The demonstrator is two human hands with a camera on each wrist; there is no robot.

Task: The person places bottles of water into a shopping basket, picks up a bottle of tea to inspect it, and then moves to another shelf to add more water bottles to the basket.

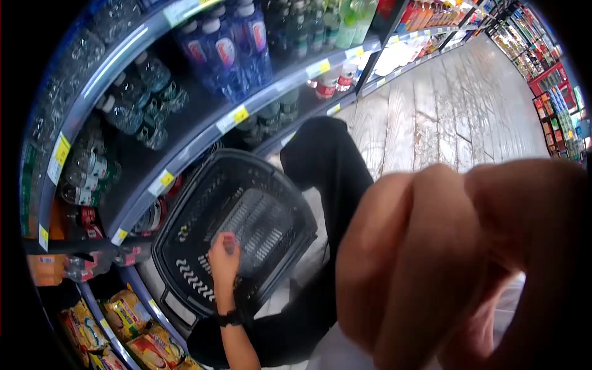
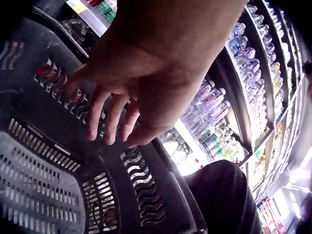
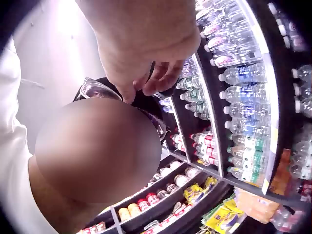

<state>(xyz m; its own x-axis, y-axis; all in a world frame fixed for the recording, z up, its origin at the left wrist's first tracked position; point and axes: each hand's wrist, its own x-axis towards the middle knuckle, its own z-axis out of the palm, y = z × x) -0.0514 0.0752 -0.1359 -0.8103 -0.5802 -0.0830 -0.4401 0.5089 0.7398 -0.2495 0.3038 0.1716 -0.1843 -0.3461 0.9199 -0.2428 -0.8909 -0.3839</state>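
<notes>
A black shopping basket (image 1: 296, 246) with slotted walls stands on the floor between the person's legs. My left hand (image 1: 223, 262) hangs over it, its fingers loosely bent. In the left wrist view, those fingers (image 2: 111, 117) point down above the slotted side, with nothing between them. Large and blurred, my right hand (image 1: 419, 259) fills the near right of the head view with curled fingers. The right wrist view has this hand (image 3: 151, 63) up at the person's head, fingers and thumb around a black head-worn device (image 3: 168, 93), just above the glasses (image 3: 97, 88).
Shelves of water bottles (image 1: 225, 52) curve round the basket at the left and front. Yellow snack packs (image 1: 126, 311) lie on a low shelf at lower left. A bent knee (image 1: 320, 145) in black trousers borders the basket. Pale wood-look floor (image 1: 431, 117) runs along the aisle.
</notes>
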